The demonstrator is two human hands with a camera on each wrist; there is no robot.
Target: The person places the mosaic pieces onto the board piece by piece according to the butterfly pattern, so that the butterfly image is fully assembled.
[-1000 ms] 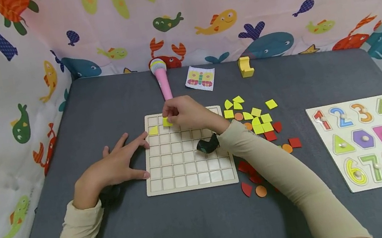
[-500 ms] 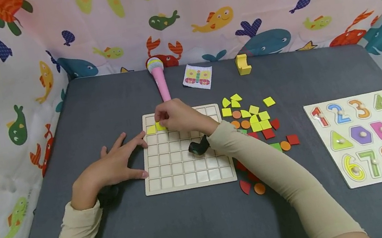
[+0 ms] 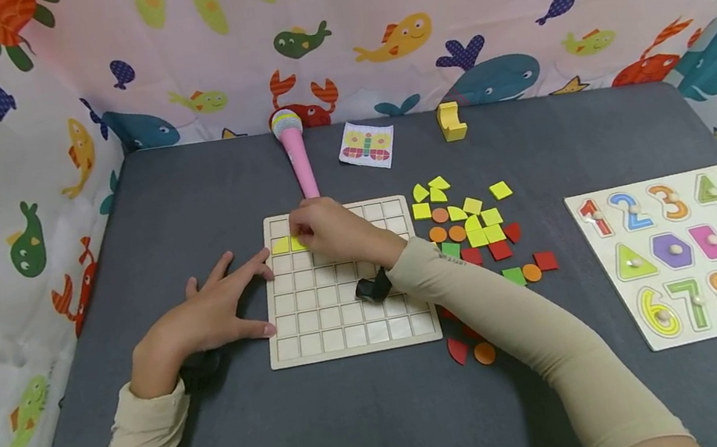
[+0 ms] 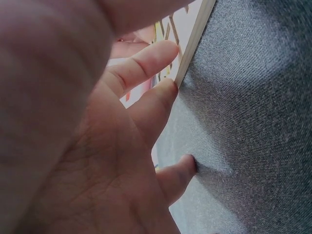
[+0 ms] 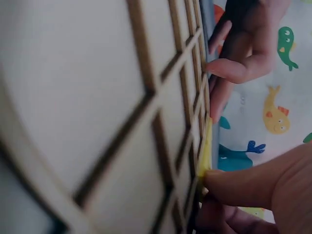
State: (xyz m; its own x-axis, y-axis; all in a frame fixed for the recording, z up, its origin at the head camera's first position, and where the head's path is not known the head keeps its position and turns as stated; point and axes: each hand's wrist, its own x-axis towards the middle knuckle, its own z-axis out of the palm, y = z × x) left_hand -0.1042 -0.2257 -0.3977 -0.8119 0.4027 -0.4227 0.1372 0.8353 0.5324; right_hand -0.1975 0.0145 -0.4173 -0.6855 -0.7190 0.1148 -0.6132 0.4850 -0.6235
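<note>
A wooden grid board (image 3: 330,318) lies on the dark table. One yellow square tile (image 3: 280,246) sits in a cell near its upper left. Right beside it is a second yellow tile (image 3: 296,244), pinched by my right hand (image 3: 342,236) at the grid. In the right wrist view the thumb (image 5: 239,186) is against this tile's edge, with curled fingers partly hidden below. My left hand (image 3: 206,312) has its fingers spread, the tips touching the board's left edge. The left wrist view shows fingertips at the board's side (image 4: 194,46).
Loose yellow tiles (image 3: 476,237), red tiles (image 3: 500,250), orange discs (image 3: 485,353) and green tiles (image 3: 514,276) lie right of the board. Behind it are a pink toy microphone (image 3: 299,162), a butterfly picture card (image 3: 367,145) and a yellow block (image 3: 451,121). A number puzzle (image 3: 698,253) lies far right.
My right hand has shifted slightly left and lowered the second yellow tile to lie level beside the first. My left hand stays at the board's edge. The head view has drifted a little.
</note>
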